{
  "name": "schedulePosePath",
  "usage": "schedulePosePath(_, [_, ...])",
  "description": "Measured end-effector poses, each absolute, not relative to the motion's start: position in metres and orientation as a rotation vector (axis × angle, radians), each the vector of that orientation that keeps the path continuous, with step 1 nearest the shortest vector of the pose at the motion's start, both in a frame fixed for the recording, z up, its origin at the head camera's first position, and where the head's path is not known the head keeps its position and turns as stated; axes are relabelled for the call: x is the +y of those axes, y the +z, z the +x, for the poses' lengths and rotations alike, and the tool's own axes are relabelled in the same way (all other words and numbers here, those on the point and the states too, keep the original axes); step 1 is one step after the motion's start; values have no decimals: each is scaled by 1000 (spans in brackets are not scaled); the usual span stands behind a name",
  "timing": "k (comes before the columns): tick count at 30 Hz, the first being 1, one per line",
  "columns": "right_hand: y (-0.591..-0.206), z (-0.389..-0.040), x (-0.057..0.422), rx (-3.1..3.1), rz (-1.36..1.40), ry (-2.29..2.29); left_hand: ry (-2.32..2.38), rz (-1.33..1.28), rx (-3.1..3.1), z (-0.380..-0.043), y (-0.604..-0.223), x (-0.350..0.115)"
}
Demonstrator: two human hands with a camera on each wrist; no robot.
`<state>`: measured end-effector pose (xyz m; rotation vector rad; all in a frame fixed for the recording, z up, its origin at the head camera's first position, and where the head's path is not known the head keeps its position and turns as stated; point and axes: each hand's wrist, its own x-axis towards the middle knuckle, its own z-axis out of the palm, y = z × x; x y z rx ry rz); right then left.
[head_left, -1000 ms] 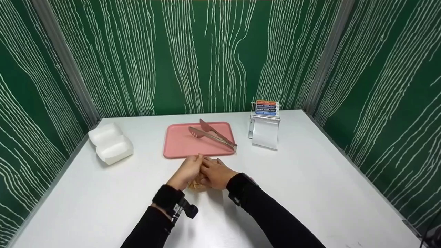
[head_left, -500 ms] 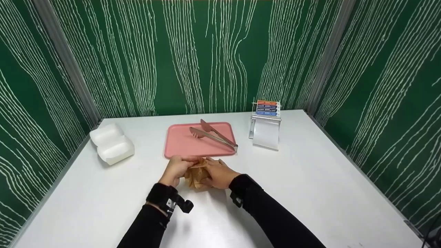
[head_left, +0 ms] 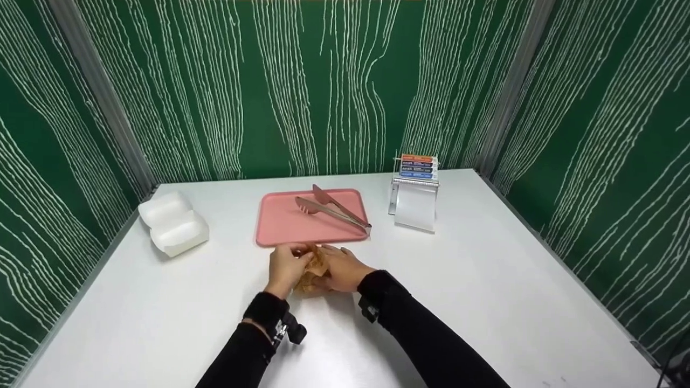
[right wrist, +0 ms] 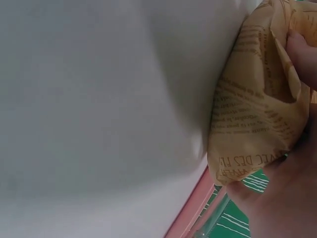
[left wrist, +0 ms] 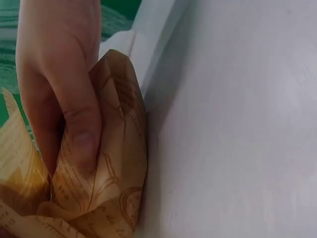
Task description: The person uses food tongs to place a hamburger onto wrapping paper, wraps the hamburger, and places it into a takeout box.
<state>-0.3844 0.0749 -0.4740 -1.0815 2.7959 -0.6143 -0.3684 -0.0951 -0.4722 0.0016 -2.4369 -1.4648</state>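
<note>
A brown wrapping-paper bundle (head_left: 310,278) with printed lettering sits on the white table in front of the tray. Whatever the paper encloses is mostly hidden; a yellowish patch (left wrist: 26,184) shows at the left in the left wrist view. My left hand (head_left: 287,267) pinches a fold of the paper, its thumb (left wrist: 83,144) lying along the outside. On the bundle's other side, my right hand (head_left: 343,269) holds it with fingers and thumb around its flank. The paper (right wrist: 252,109) looks creased and folded over in the right wrist view.
Beyond the hands lies a pink tray (head_left: 280,229) bearing metal tongs (head_left: 337,213). An opened white takeaway box (head_left: 175,226) stands at the left. At the back right is a stand (head_left: 415,196) with small coloured boxes and a white sheet. Green patterned walls enclose the table.
My left hand shifted left off the top of the bundle, uncovering the paper, then came back in and now pinches a fold. My right hand stayed at the bundle's side.
</note>
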Motion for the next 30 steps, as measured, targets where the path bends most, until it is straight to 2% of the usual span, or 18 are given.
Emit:
schedulePosePath(7, [-472, -391, 74, 2767, -1038, -710, -1040, -30, -2543, -365, -473, -80])
schedulePosePath(12, [-464, -396, 86, 2453, -1016, -1110, -884, -17, -2619, -365, -471, -76])
schedulePosePath(15, [-459, -397, 93, 2481, -936, -1266, -858, -8, -2652, -365, -469, -76])
schedulePosePath(20, [-455, -396, 96, 2799, -788, -1082, -853, 0, -2654, -366, -467, -77])
schedulePosePath(30, [-443, -388, 86, 2800, -910, -919, -944, 11, -2644, -369, -465, -82])
